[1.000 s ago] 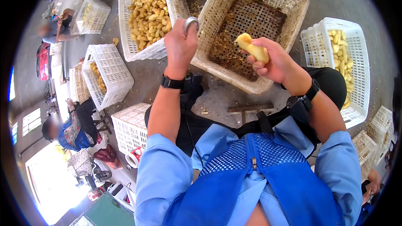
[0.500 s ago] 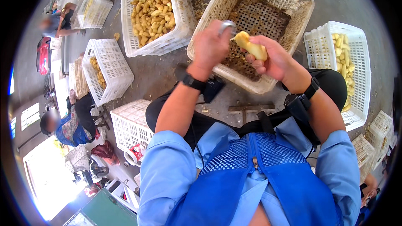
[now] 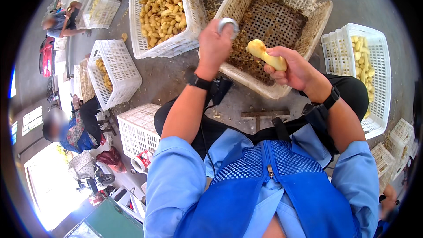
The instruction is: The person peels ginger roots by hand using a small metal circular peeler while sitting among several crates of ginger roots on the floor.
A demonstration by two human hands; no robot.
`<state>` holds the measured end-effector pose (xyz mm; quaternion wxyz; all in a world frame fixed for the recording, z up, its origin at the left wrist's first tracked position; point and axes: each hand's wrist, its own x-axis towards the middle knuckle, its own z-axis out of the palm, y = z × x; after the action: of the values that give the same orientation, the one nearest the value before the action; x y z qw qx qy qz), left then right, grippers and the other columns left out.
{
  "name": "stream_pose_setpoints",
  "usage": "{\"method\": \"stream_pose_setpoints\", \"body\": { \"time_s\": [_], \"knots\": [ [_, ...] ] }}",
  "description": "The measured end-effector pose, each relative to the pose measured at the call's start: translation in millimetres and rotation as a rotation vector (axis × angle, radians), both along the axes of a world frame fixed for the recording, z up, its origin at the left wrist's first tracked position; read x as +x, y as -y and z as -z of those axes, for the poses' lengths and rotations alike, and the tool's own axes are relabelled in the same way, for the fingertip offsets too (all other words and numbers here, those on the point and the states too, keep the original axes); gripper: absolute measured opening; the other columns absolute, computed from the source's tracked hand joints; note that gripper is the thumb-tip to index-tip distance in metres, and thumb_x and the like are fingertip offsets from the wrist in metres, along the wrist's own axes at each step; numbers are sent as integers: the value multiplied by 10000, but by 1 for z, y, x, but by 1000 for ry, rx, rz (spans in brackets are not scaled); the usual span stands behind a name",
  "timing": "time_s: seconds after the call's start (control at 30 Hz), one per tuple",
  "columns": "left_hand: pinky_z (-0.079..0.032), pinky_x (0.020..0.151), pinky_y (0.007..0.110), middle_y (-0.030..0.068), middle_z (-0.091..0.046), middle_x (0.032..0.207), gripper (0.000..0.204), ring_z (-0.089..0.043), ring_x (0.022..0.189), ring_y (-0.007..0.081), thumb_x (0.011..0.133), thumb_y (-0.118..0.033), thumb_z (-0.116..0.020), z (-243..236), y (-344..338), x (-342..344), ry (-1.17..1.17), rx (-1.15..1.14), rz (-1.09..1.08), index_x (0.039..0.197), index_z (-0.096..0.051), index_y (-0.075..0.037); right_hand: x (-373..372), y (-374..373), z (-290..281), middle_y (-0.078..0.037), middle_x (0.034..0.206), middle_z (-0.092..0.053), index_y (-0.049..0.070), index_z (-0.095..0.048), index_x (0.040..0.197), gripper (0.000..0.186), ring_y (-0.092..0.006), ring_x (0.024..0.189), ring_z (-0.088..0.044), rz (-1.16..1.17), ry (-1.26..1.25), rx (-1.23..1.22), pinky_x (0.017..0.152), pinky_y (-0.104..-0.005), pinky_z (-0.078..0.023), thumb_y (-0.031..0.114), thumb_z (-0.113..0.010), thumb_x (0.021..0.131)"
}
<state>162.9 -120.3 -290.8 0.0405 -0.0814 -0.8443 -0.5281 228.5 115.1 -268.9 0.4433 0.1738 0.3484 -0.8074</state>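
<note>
since half a second ago, your left hand (image 3: 213,46) has drawn back a little to the left, taking the silver tool (image 3: 228,20) away from the ginger piece (image 3: 261,53); your right hand (image 3: 296,68) has stayed in nearly the same spot.

at the far left, a seated person (image 3: 77,135) in blue and floral clothing is near a white crate (image 3: 121,72) with ginger inside. below that crate stands a box-like white basket (image 3: 140,128), and just beside it a red-and-white container (image 3: 141,161) lies tipped over. farther in, a taller crate (image 3: 187,39) is heaped with yellow ginger (image 3: 163,15).

next comes your left hand, fingers closed around the silver tool; it is blurred, so you cannot tell the tool's exact shape beyond a rounded, shiny rim. a black strap (image 3: 202,82) circles that wrist.

ahead of you, tilted in view, sits a stained crate (image 3: 252,82) with brown and yellow scraps across its holed bottom. the ginger piece is held above its near side, knobbed end pointing left toward the tool but apart from it. your right hand grips its other end, thumb on top and fingers curled beneath.

at the far right, beyond your knee, a clean white crate (image 3: 382,75) holds paler ginger pieces (image 3: 362,64).
</note>
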Motion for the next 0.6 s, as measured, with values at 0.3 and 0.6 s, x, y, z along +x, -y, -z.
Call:
{"method": "stream_pose_setpoints", "body": {
  "time_s": [0.3, 0.6],
  "knots": [
    [-485, 626, 306, 47, -647, 752, 160, -595, 690, 113, 933, -151, -684, -15, -4, 3, 115, 18, 65, 959, -666, 6, 2, -5, -1, -29, 776, -596, 92, -585, 1054, 303, -54, 520, -422, -16, -50, -23, 453, -223, -313, 359, -644, 923],
    [-429, 495, 208, -7, -632, 708, 145, -552, 560, 40, 976, -158, -662, -13, 6, 0, 69, 80, -11, 961, -658, -14, 1, -3, -6, -8, 782, -588, 101, -580, 1063, 297, -47, 521, -406, -38, -37, -91, 455, -212, -296, 365, -622, 934]
  ]
}}
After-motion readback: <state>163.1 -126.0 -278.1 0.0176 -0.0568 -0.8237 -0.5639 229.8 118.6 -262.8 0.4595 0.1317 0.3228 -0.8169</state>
